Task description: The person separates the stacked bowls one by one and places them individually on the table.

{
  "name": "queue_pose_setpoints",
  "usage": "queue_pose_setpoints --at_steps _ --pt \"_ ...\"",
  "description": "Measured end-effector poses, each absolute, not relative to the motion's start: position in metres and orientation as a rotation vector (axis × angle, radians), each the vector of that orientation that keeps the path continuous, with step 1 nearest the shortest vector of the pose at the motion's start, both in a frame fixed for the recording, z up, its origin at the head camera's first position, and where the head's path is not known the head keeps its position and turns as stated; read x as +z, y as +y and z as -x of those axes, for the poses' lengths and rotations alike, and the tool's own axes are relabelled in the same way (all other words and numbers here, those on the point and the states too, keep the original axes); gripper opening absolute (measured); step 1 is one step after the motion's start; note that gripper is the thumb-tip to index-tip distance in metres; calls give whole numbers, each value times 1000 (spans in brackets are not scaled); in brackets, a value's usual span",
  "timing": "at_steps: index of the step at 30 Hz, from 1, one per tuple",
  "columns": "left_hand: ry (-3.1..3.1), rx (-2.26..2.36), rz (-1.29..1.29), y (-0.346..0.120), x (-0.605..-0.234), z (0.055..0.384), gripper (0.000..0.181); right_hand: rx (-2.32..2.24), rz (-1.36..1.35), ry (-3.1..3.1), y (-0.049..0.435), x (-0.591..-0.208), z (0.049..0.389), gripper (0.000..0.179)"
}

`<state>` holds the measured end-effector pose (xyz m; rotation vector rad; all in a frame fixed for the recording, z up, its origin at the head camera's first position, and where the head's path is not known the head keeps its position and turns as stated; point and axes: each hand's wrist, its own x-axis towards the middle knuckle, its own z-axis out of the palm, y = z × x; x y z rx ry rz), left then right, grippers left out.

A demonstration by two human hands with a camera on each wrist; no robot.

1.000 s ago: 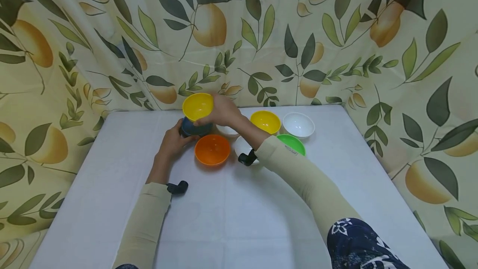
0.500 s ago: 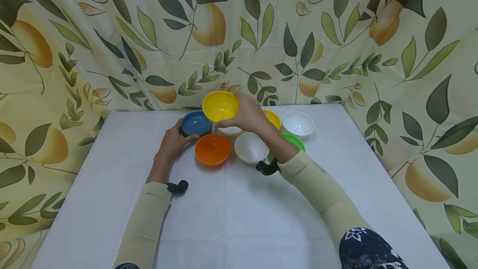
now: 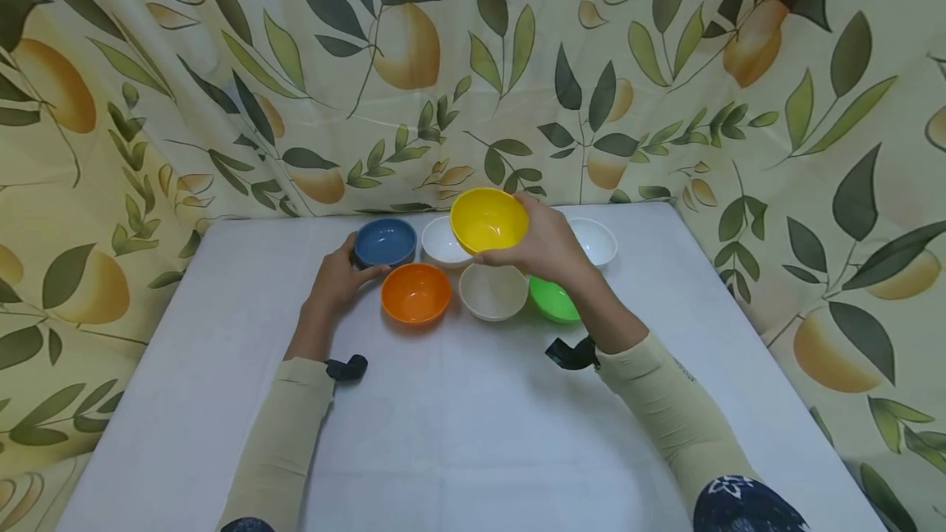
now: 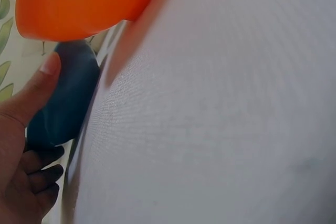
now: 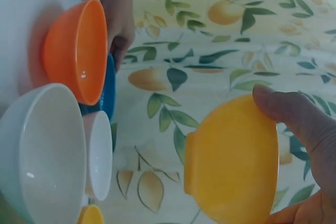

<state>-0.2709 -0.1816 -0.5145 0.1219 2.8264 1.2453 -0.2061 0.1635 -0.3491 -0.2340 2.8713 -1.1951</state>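
My right hand (image 3: 553, 245) grips a yellow bowl (image 3: 489, 218) by its rim, thumb on the near side, and holds it in the air above the back row. The right wrist view shows this yellow bowl (image 5: 233, 161) side-on, well apart from the others. At the back left, my left hand (image 3: 334, 279) holds a blue bowl (image 3: 385, 241) on the table, its thumb (image 4: 48, 72) on one side and fingers on the other. Just in front of the blue bowl sits an orange bowl (image 3: 416, 294), which the left hand does not grip.
On the white-covered table (image 3: 443, 433) stand a white bowl (image 3: 443, 241) at the back, another in front (image 3: 493, 292), a green bowl (image 3: 554, 300), and a third white bowl (image 3: 597, 241). A second yellow bowl (image 5: 92, 215) is low in the right wrist view. Behind hangs a patterned curtain (image 3: 517, 130).
My right hand has carried the yellow bowl rightward, from over the blue bowl to over the back row's middle. The left hand stays at the blue bowl.
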Motion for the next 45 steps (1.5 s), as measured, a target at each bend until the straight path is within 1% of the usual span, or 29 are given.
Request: queue_pose_setpoints --at_steps 8,12,23,31,37,45 --pt "2818 1253 -127 -184 -518 272 109 -1199 154 2910 190 -343 191 110" --pt "2816 1256 -128 -184 -521 272 109 -1212 102 2939 207 -342 183 114" --pt "2814 1241 -113 -182 -517 273 113 -1263 -64 2999 250 -348 165 114" --pt "2818 1233 -97 -183 -514 273 111 -1234 -145 3052 273 -361 158 104" --pt "2820 1239 -101 -183 -515 273 110 -1259 -244 3013 284 -374 154 105" --pt "2823 1239 -100 -182 -516 274 111 -1314 -487 2940 305 -398 147 105"
